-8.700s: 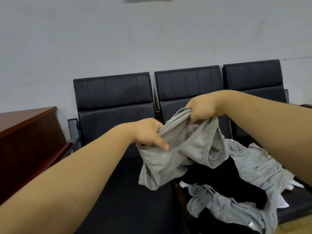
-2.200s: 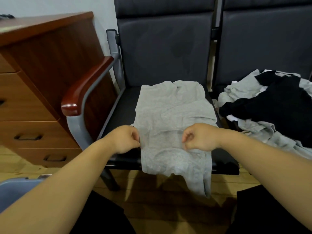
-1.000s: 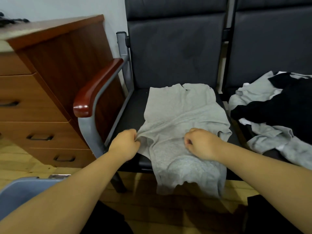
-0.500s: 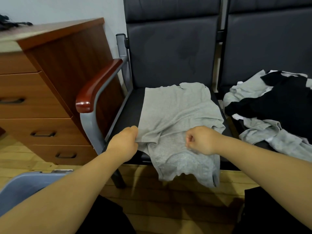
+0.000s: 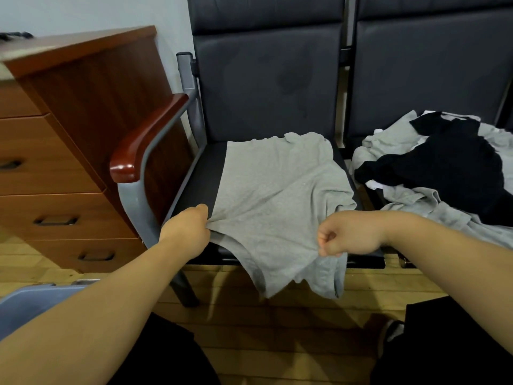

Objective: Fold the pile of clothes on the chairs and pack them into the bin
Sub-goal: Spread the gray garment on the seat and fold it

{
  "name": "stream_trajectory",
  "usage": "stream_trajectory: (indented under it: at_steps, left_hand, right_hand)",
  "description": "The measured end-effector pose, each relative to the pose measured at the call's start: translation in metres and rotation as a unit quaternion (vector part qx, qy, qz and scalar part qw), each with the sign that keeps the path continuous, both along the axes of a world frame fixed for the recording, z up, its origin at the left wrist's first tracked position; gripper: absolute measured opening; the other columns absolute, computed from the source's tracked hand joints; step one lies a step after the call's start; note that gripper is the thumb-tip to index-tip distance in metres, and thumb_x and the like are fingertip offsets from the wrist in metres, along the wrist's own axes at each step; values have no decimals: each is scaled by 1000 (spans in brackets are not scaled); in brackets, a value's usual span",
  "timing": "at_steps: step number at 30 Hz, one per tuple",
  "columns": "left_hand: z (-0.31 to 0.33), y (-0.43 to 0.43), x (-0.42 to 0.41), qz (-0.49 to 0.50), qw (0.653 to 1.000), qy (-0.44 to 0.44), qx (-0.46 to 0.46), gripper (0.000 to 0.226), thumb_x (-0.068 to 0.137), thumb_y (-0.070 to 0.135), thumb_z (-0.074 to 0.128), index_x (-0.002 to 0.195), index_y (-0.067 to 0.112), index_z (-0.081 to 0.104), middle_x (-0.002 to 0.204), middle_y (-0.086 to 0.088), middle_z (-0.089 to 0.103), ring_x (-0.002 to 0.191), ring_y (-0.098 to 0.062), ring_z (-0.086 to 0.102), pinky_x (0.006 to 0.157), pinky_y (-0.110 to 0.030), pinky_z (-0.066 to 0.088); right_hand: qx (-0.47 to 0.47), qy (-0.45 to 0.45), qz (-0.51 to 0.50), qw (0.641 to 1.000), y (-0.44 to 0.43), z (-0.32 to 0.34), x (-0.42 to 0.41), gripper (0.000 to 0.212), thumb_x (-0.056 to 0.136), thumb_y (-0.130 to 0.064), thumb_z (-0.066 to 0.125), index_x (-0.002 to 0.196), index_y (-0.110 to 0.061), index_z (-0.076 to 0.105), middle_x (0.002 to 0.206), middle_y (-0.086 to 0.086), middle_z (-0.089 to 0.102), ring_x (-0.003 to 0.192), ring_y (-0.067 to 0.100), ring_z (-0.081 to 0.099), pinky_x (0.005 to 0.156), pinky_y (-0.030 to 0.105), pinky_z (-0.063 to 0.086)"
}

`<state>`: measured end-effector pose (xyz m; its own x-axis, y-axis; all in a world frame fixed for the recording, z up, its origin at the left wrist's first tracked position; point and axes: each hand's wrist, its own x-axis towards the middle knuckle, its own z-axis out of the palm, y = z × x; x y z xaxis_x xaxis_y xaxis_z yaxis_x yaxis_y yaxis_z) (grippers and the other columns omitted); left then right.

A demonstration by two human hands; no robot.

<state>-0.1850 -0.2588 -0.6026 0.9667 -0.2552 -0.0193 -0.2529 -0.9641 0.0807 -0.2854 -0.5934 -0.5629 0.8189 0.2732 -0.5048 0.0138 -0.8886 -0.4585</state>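
A grey T-shirt [image 5: 272, 190] lies spread on the seat of the left black chair [image 5: 194, 187], its lower part hanging over the front edge. My left hand [image 5: 187, 229] pinches the shirt's left edge near the seat front. My right hand [image 5: 347, 236] grips the cloth further right, fingers curled around a fold. A pile of grey, black and white clothes [image 5: 438, 173] sits on the neighbouring chair to the right. A corner of the grey-blue bin [image 5: 30, 304] shows at the lower left, partly hidden by my left forearm.
A wooden drawer cabinet [image 5: 55, 173] stands close on the left, beside the chair's wooden-topped armrest [image 5: 144, 140]. Wooden floor runs below the seats. My dark-trousered legs fill the bottom of the view.
Both hands have pulled the shirt's lower part slightly left and toward the seat front, smoothing the left side flat. The pile on the right chair has not moved.
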Motion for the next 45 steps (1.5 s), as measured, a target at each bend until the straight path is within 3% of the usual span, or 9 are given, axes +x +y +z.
stream_trajectory:
  at_steps: [9,16,24,29,31,33,38,42,45]
  left_hand:
    - [-4,-19,-4,-69,997,1,18,38,90,20,56,127,23,46,120,0,45,106,-25,46,88,-42,49]
    - [-12,-38,-10,-208,975,15,82,66,104,19,41,164,29,16,164,1,25,148,-24,25,119,-38,27]
    - [-9,-36,-2,-212,973,91,18,57,105,16,39,161,27,32,165,4,31,152,-19,26,124,-37,26]
    - [-6,-33,4,-221,971,94,10,46,105,20,43,148,30,52,141,2,53,131,-22,48,112,-39,40]
    - [-2,-33,2,-218,972,82,10,37,102,19,45,130,35,62,118,4,55,112,-21,53,100,-40,46]
    - [2,-34,-1,-200,978,60,12,21,96,14,49,105,32,57,104,5,52,95,-20,54,86,-41,49]
    - [7,-37,-7,-170,982,79,12,17,88,8,50,80,22,44,85,0,50,77,-21,50,71,-42,45]
    - [8,-35,-7,-172,976,127,40,20,84,4,48,76,20,39,79,-3,49,71,-21,43,63,-38,34]
    - [8,-32,-8,-175,970,157,60,20,79,5,50,74,21,39,75,-1,47,69,-19,41,62,-36,31]
  right_hand:
    - [24,-98,-280,955,-20,-14,5,27,92,-26,68,73,-8,63,75,7,62,76,22,61,70,32,47]
    - [41,-121,-404,906,-15,-35,29,33,88,-39,75,69,-17,59,73,0,57,74,19,57,62,28,44]
    - [290,-108,-525,793,-8,-21,21,8,82,-16,62,84,-10,56,85,15,53,76,26,50,65,37,41]
    - [391,-103,-564,720,-15,-9,-2,19,90,-13,53,105,-5,62,98,14,73,91,27,70,76,39,62]
    - [362,-133,-569,726,-18,-10,-11,23,85,-14,55,99,5,58,100,30,67,81,28,59,82,47,62]
    - [289,-187,-561,753,-21,-12,-20,14,80,-16,57,80,-2,54,77,2,39,72,27,44,66,39,53]
    - [126,-263,-469,834,-32,-21,-38,11,85,-13,61,79,-13,52,69,2,52,63,19,48,55,29,38]
    - [-33,-90,-355,930,-36,-18,-42,17,90,-11,62,76,-12,55,69,5,61,57,17,56,49,25,44]
    - [-93,11,-310,946,-37,-11,-42,15,95,-12,58,94,-2,68,73,11,74,64,23,66,65,30,55]
